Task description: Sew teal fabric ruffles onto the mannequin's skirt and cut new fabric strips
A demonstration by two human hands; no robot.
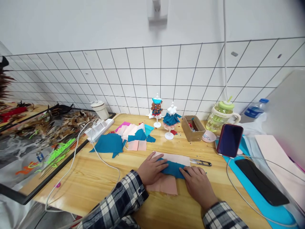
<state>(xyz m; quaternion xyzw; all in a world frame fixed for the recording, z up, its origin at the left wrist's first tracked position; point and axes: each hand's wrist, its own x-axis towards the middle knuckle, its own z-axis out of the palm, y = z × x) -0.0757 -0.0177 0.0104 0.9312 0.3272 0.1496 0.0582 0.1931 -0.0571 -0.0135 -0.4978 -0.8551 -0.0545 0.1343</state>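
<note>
A blue cloth strip (174, 169) lies on the wooden table over pale pink pieces. One pink piece (165, 184) shows in front of it, and another pale strip (179, 158) shows behind. My left hand (152, 169) presses on the blue strip's left end, fingers spread and flat. At the strip's right end, my right hand (199, 184) rests with its fingertips on the cloth, fingers extended. Small thread snips (201, 162) lie just beyond my right hand, beside the pale strip.
Cloth scraps (109, 143) and a power strip (98, 129) lie back left. Two small dress forms (157, 109) (171, 118) stand near the wall. A cardboard box (193, 128), propped phone (230, 140), jug (219, 117) and dark phone (262, 182) are rightward. White cables cross both sides.
</note>
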